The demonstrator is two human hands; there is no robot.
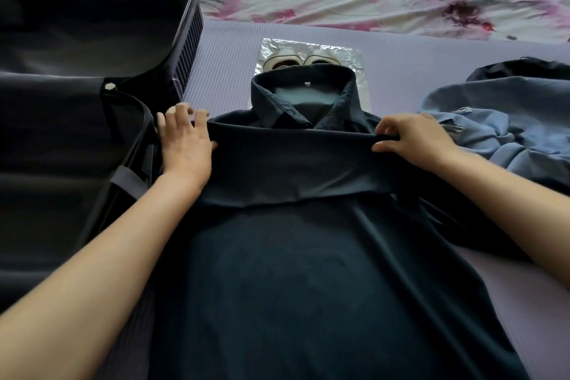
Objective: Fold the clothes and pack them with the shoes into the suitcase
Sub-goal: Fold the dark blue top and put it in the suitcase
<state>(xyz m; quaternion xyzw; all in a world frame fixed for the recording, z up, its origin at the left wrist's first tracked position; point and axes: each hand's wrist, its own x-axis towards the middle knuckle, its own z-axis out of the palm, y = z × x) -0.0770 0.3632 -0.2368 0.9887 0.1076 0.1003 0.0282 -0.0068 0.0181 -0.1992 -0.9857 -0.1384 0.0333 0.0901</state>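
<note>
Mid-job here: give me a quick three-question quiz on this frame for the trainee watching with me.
1. Fill in: the crumpled light blue garment lies to the ____ of the dark shirt.
2. True or false: the shoes are already inside the suitcase.
3. What do the left hand and right hand both grip? A) the light blue garment B) a folded-over part of the dark shirt C) one of the shoes

Key: 1 right; 2 false, they sit on the mat beyond the shirt's collar; 3 B.
</note>
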